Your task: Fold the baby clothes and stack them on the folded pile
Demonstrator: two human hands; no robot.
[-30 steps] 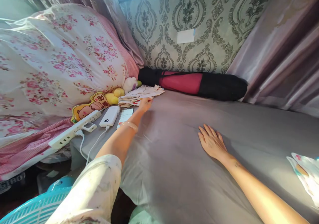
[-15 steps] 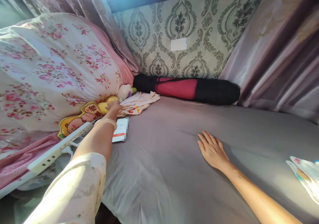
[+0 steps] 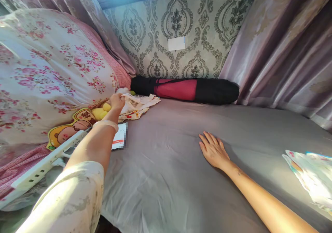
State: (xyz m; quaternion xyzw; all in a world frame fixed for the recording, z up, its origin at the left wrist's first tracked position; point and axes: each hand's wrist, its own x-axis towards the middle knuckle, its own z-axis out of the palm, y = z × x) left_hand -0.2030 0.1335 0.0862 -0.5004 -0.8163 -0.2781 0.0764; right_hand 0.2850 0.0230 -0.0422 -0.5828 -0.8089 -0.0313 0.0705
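My left hand [image 3: 118,100] reaches across the bed, its fingers pinched on the near-left edge of a white garment or cloth [image 3: 138,103] that is slightly lifted. Colourful prints show along the lower layer of this cloth pile. Against the grey bedsheet [image 3: 166,157], my right hand [image 3: 214,151] lies palm down, fingers spread, holding nothing. A phone [image 3: 119,136] with a lit screen rests beside my left forearm. Yellow plush toys [image 3: 100,112] sit just left of my left wrist.
A black and red mesh roll bag [image 3: 178,89] lies along the wall. Floral-covered bedding [image 3: 59,67] is heaped at left. A white power strip [image 3: 41,169] and a pig-shaped cushion [image 3: 66,132] run along that side. Another folded printed cloth [image 3: 311,174] lies at far right.
My left hand has moved from over the yellow plush to the cloth's edge and raised it a little. My right hand stays flat on the sheet. The view has shifted slightly right.
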